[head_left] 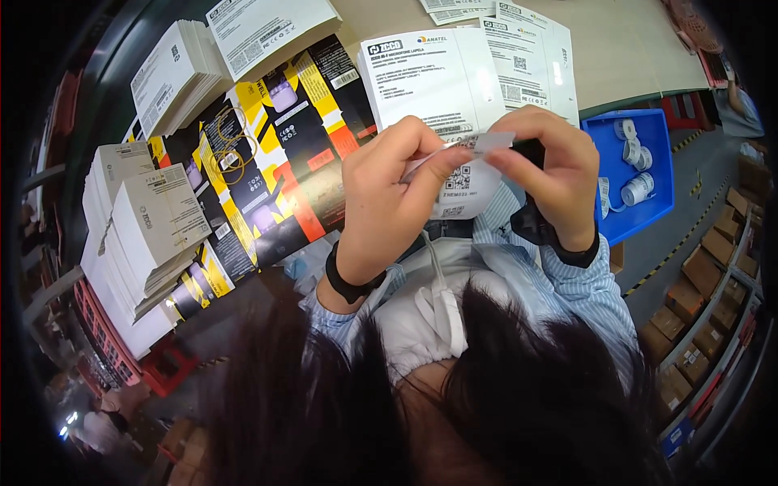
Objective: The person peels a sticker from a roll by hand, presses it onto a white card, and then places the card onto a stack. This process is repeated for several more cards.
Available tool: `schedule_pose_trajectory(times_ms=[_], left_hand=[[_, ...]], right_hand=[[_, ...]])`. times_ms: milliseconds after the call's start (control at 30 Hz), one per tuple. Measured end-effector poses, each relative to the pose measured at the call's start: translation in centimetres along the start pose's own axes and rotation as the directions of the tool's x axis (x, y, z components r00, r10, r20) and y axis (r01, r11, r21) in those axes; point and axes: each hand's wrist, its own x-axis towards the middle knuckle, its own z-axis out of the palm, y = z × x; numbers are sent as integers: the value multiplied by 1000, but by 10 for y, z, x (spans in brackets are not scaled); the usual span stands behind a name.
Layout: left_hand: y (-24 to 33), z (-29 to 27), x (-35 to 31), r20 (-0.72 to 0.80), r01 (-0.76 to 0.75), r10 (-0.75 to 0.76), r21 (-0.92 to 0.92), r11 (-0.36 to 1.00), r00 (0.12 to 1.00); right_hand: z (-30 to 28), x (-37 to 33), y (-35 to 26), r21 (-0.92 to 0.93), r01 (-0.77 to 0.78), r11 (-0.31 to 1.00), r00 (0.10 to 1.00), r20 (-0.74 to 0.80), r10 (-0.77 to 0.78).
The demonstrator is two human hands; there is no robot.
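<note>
My left hand (387,198) and my right hand (551,166) are raised together over the table edge. Both pinch a small white label strip (470,174) printed with square codes. The left thumb and forefinger hold its left end, and the right fingers grip its upper right end. Each wrist carries a dark band. Just behind the hands lies a flat white printed carton sheet (433,77). Dark hair fills the lower part of the view and hides what is below my arms.
Flat black, yellow and orange cartons (275,162) cover the table, with rubber bands (235,150) on them. Stacks of white folded cartons (150,235) stand at left and at the back (174,73). A blue tray (644,174) holds label rolls at right. Cardboard boxes line shelves (705,283) at far right.
</note>
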Motion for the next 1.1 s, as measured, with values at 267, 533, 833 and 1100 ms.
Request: schedule_pose_trajectory(times_ms=[267,533,833,1100], left_hand=[[3,-3,-1,-35,51,-52,-24,998,998],[-11,-7,2,92,-95,89,61,994,992],[-27,4,2,194,-325,279,271,906,940],[-32,5,0,262,-372,292,343,863,920]], right_hand=[[7,8,1,31,-35,999,992,-121,38],[-3,15,0,367,-228,902,901,-271,338],[26,28,32,298,-457,838,865,-71,497],[32,28,36,207,-490,847,854,-80,514]])
